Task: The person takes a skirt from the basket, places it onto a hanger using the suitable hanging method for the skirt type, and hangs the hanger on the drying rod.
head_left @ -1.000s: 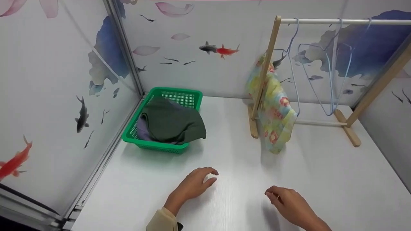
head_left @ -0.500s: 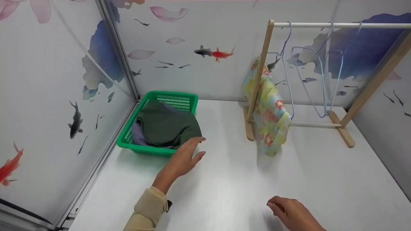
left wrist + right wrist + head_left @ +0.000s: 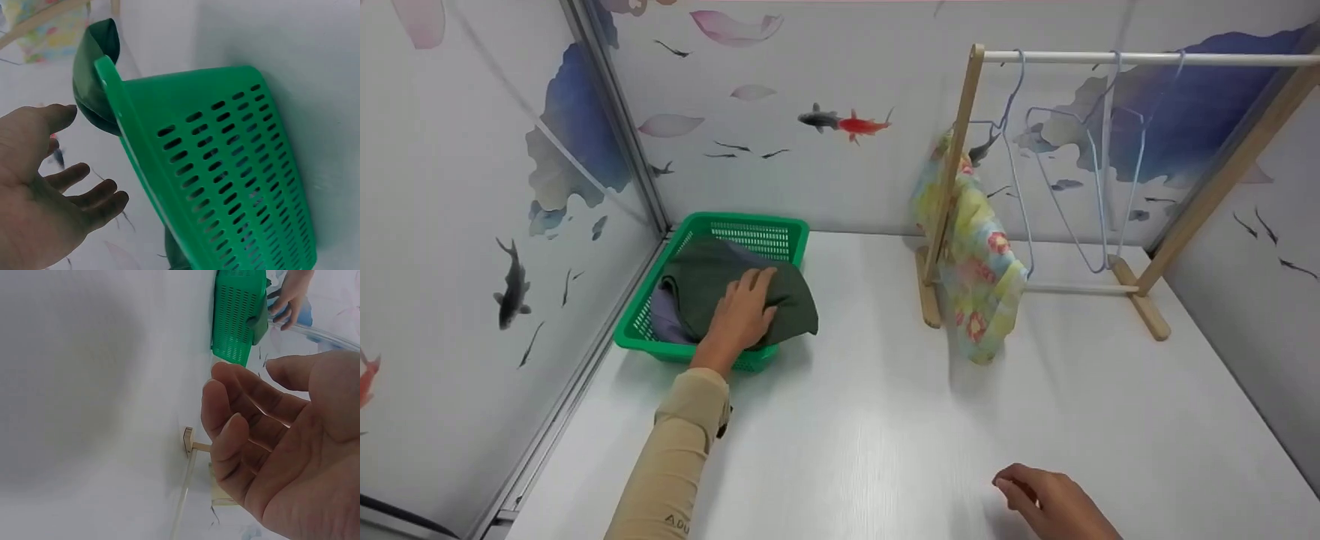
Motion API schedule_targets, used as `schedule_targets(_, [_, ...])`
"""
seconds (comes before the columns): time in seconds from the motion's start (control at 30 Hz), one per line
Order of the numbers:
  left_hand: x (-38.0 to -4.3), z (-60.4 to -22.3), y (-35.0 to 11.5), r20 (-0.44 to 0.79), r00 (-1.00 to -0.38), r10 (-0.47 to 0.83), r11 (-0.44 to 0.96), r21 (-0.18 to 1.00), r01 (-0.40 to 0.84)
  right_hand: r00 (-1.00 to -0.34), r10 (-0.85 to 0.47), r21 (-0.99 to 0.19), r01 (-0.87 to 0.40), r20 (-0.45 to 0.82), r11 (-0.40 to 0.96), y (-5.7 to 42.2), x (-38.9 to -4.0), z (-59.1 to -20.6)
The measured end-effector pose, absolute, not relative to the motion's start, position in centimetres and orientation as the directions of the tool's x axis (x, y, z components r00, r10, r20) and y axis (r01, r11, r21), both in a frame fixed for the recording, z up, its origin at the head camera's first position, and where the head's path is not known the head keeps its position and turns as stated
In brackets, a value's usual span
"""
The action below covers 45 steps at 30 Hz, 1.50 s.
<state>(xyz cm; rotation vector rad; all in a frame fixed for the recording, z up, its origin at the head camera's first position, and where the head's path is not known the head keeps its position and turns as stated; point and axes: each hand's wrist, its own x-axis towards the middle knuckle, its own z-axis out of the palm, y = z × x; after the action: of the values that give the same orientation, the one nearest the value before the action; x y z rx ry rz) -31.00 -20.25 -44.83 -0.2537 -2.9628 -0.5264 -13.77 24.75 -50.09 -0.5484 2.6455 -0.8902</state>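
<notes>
My left hand is over the dark green cloth heaped in the green basket. In the left wrist view its fingers are spread apart with nothing between them, beside the rim where a fold of the cloth hangs over. A purple cloth shows under the dark green one. Over the front right of the table, my right hand hangs with loosely bent fingers and holds nothing.
At the back right stands a wooden rack with several blue wire hangers. A flowered yellow cloth hangs at its left end. Patterned wall panels close off the white table at the back and sides.
My left hand has moved forward and left from the bare table to above the cloth in the basket, its fingers spreading. The right hand has hardly moved. The head view has shifted slightly right.
</notes>
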Motion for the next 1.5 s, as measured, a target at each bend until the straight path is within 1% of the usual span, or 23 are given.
schedule_targets(0.13, [-31.5,-45.6,-21.5,0.034,-0.996,0.087,0.926,0.367,0.093,-0.886,-0.433,-0.634,-0.241,-0.165,0.735,24.8,-13.7,-50.1])
schedule_targets(0.23, [-31.6,-46.1,-21.9,-0.013,-0.998,0.066,0.92,0.388,0.055,-0.886,-0.431,-0.642,-0.232,-0.17,0.73,25.0,-13.5,-50.2])
schedule_targets(0.3, [-31.5,-46.4,-22.1,-0.031,-0.998,0.061,0.928,0.37,0.045,-0.884,-0.435,-0.644,-0.235,-0.169,0.728,25.1,-13.4,-50.3])
schedule_targets(0.4, [-31.3,-47.0,-22.2,-0.045,-0.998,0.052,0.951,0.306,0.035,-0.88,-0.443,-0.65,-0.238,-0.17,0.722,25.2,-13.2,-50.5])
schedule_targets(0.5, [-31.1,-47.5,-22.3,-0.01,-1.0,0.025,0.971,0.237,0.022,-0.876,-0.45,-0.656,-0.238,-0.174,0.716,25.4,-13.1,-50.8])
schedule_targets(0.67, [-31.3,-47.7,-22.7,0.141,-0.99,-0.007,0.979,0.203,0.022,-0.879,-0.455,-0.68,-0.245,-0.146,0.691,25.7,-12.8,-51.1])
schedule_targets(0.77, [-31.3,-47.8,-23.1,0.22,-0.975,-0.023,0.971,0.239,0.031,-0.883,-0.454,-0.687,-0.256,-0.121,0.68,26.0,-12.6,-51.3])
schedule_targets(0.83, [-31.1,-47.8,-23.3,0.245,-0.969,-0.041,0.948,0.316,0.04,-0.885,-0.45,-0.688,-0.252,-0.121,0.681,26.2,-12.6,-51.3])
schedule_targets(1.0, [-30.9,-46.4,-23.4,0.301,-0.95,-0.084,0.824,0.558,0.104,-0.887,-0.444,-0.684,-0.245,-0.128,0.687,26.3,-12.8,-51.0])
schedule_targets(1.1, [-30.8,-44.9,-23.0,0.38,-0.92,-0.091,0.75,0.634,0.188,-0.884,-0.445,-0.678,-0.239,-0.144,0.695,26.1,-13.0,-50.7])
schedule_targets(1.17, [-30.6,-43.7,-22.6,0.446,-0.892,-0.081,0.712,0.652,0.261,-0.883,-0.439,-0.673,-0.225,-0.164,0.705,26.2,-13.2,-50.3])
schedule_targets(1.27, [-30.1,-42.0,-21.7,0.527,-0.849,-0.048,0.668,0.649,0.365,-0.89,-0.413,-0.666,-0.191,-0.192,0.721,26.4,-13.4,-49.7])
schedule_targets(1.5, [-29.3,-39.4,-18.7,0.635,-0.772,0.01,0.588,0.621,0.518,-0.9,-0.367,-0.658,-0.131,-0.234,0.741,26.7,-13.4,-48.6])
